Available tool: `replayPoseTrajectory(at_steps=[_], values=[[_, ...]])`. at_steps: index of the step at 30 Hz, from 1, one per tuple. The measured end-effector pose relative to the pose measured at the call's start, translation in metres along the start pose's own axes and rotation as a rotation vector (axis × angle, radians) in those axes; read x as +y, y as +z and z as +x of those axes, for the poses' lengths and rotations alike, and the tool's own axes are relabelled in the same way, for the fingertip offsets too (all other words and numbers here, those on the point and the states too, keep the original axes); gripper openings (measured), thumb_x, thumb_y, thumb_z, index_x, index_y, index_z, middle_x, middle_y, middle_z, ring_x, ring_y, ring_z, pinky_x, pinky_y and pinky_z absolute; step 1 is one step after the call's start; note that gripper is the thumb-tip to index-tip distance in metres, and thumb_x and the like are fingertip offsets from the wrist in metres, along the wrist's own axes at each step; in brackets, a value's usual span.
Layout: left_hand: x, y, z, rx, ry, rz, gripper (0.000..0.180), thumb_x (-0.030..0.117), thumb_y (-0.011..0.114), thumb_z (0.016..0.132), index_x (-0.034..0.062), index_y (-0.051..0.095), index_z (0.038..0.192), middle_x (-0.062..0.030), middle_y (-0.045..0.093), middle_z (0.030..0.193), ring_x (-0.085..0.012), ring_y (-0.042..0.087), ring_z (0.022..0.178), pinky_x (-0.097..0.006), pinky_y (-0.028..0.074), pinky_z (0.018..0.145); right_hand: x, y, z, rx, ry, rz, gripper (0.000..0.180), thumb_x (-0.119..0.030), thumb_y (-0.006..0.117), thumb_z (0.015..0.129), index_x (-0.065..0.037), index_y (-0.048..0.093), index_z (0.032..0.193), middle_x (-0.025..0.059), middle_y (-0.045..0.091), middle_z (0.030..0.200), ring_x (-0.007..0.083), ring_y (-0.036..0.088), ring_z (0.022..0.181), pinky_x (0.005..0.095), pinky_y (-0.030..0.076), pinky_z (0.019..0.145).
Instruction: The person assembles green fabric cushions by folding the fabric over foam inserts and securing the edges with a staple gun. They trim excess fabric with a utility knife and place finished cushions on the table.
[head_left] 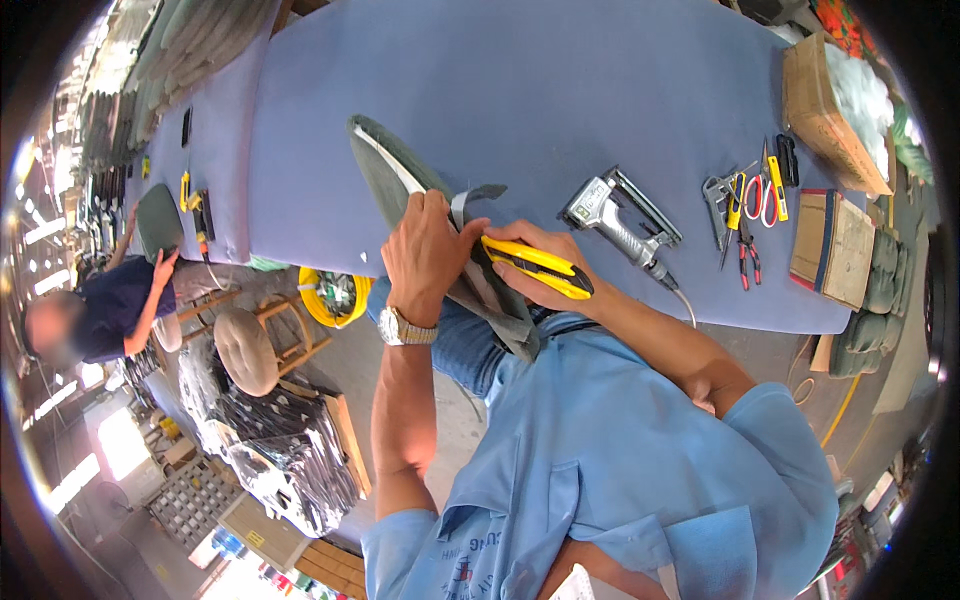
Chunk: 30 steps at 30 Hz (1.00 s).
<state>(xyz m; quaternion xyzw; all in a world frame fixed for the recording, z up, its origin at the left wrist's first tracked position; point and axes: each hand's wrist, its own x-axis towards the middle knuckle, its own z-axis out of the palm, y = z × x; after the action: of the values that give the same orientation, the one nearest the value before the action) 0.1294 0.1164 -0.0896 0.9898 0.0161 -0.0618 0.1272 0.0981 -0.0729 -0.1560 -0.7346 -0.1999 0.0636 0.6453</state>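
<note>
A grey-green fabric-covered seat pad point(378, 168) stands tilted on its edge at the front of the table, its near end against my blue shirt. My left hand point(422, 255), with a watch at the wrist, is closed on the pad's edge, where white material shows. In my right hand point(552, 243) is a yellow utility knife point(545, 268), held close beside my left fingers at the pad. Its blade is hidden. A loose strip of grey fabric point(480, 195) curls up just beyond both hands.
On the blue-covered table point(480, 70) lie a staple gun point(620, 215) with a hose, scissors point(770, 195) and pliers point(748, 255). Cardboard boxes point(815, 100) stand at right. A yellow bucket point(335, 300) and a stool point(245, 350) are at left, near a person holding another pad point(158, 220).
</note>
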Motion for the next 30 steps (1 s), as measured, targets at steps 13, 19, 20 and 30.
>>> replayPoseTrajectory(at_steps=[13,19,20,30], values=[[-0.021,0.01,-0.01,0.088,0.098,-0.589,0.009,0.007,0.074,0.093,0.0032,0.065,0.093,-0.0092,0.069,0.07,-0.0171,0.07,0.063,-0.029,0.051,0.057,-0.003,-0.005,-0.009,-0.04,0.023,0.022,0.036,-0.014,0.075,0.091,-0.006,0.064,0.124,0.0126,0.076,0.111,0.0267,0.077,0.091,0.033,0.059,0.079],[-0.02,0.006,-0.012,0.067,-0.024,-0.819,0.012,0.01,0.074,0.096,0.0012,0.066,0.093,-0.0015,0.065,0.064,-0.0061,0.067,0.061,-0.023,0.047,0.054,-0.014,-0.005,-0.039,-0.079,0.035,0.005,0.038,-0.014,0.075,0.089,-0.008,0.061,0.124,0.0092,0.075,0.094,0.0277,0.075,0.078,0.0335,0.057,0.068],[-0.019,0.005,-0.012,0.076,-0.017,-0.849,0.012,0.009,0.074,0.096,0.0011,0.066,0.094,-0.0013,0.065,0.064,-0.006,0.066,0.061,-0.023,0.047,0.054,-0.017,-0.007,-0.045,-0.094,0.038,-0.003,0.038,-0.013,0.075,0.089,-0.009,0.061,0.125,0.0087,0.074,0.093,0.0262,0.074,0.076,0.0331,0.057,0.067],[0.006,0.01,-0.079,0.109,-0.013,-0.478,0.032,0.028,0.081,0.091,0.0019,0.065,0.097,-0.0095,0.068,0.078,-0.0212,0.067,0.062,-0.034,0.052,0.058,-0.032,-0.012,-0.064,-0.158,0.096,-0.078,0.044,-0.011,0.077,0.088,-0.006,0.061,0.129,0.009,0.075,0.103,0.0227,0.075,0.084,0.03,0.058,0.074]])
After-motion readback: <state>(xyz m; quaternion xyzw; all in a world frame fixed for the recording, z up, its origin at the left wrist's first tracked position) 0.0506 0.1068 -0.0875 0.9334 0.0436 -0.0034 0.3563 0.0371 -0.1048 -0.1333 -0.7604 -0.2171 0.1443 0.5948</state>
